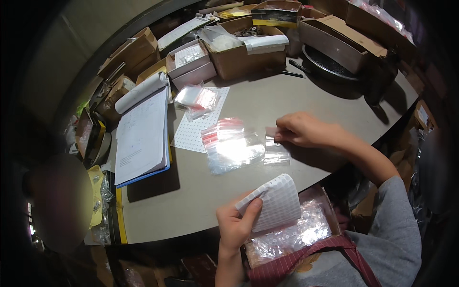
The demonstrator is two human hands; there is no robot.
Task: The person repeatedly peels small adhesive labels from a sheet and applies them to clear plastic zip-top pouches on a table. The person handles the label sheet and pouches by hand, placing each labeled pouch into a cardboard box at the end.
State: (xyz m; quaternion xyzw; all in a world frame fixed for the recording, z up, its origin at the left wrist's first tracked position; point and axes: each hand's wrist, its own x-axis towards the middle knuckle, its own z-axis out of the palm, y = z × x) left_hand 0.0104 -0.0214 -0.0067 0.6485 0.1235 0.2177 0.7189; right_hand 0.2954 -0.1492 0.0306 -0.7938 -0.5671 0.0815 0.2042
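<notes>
My left hand (239, 221) grips a curled sheet of small white labels (278, 205) near the table's front edge, thumb on top. On the table, my right hand (297, 128) has its fingertips closed at the upper end of a small clear zip bag (277, 155), which lies flat. Just left of that bag is a fanned stack of clear zip bags (229, 148) with red strips, shining with glare. Behind the stack, more clear bags (197, 99) rest on a white sheet with rows of small marks (191, 135).
A clipboard with papers (141, 136) stands at the left. Cardboard boxes (248, 57) line the back, with a black pen (292, 73) before them and a dark round pan (332, 64) at the right. A box of filled clear bags (291, 241) sits below the front edge.
</notes>
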